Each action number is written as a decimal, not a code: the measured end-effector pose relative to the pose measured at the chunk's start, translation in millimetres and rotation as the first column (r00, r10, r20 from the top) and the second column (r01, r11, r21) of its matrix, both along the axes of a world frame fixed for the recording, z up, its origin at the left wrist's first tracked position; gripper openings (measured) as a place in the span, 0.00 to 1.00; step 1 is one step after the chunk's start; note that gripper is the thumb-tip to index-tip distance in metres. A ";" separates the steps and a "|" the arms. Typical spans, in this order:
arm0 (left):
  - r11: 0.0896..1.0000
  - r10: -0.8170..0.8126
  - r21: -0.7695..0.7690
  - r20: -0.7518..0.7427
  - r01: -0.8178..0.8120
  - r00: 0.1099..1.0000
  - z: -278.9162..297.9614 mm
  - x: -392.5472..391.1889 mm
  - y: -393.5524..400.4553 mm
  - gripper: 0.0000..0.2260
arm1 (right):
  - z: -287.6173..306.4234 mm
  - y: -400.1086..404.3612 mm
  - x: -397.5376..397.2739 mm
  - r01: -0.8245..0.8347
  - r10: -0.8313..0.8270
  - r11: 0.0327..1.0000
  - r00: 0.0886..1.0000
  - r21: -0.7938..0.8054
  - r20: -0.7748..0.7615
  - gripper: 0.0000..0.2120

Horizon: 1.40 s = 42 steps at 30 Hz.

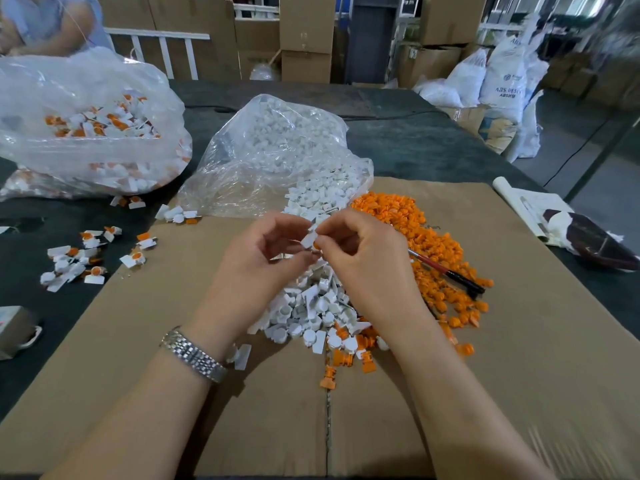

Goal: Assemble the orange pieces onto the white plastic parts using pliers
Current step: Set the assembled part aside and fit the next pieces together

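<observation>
Matt brown corrugated cardboard sheet (138, 341), smooth, creased down the middle. On it: matt white plastic parts (311, 306), matt orange plastic pieces (433, 244). Beyond its far edge: glossy, crinkled clear plastic bag (242, 168). Above its near-left part: shiny, polished silver metal link watchband (194, 355).

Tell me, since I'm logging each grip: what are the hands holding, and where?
Both hands, left and right, pinch one small white plastic part by its opposite ends, an orange piece at its lower edge.
</observation>
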<state>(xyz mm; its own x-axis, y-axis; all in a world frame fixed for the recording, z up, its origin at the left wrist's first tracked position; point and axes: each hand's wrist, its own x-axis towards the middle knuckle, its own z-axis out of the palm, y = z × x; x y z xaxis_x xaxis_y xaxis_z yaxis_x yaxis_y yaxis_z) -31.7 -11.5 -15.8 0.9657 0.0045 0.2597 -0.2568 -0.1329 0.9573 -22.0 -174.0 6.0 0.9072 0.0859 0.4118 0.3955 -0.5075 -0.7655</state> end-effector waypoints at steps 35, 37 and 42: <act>0.830 -0.241 -0.543 -0.147 0.125 0.959 7.0 5.9 8.2 0.02 | -4.7 -6.4 -3.4 -0.155 0.145 0.986 0.979 0.061 0.140 0.10; 0.844 -0.227 -0.524 -0.162 0.112 0.960 6.5 5.7 7.2 0.04 | -5.7 -5.5 -2.9 -0.142 0.137 0.990 0.976 0.018 0.170 0.10; 0.867 -0.209 -0.494 -0.230 0.071 0.950 4.4 6.4 9.1 0.06 | -8.3 -5.1 -1.1 -0.123 0.130 0.991 0.972 -0.050 0.195 0.09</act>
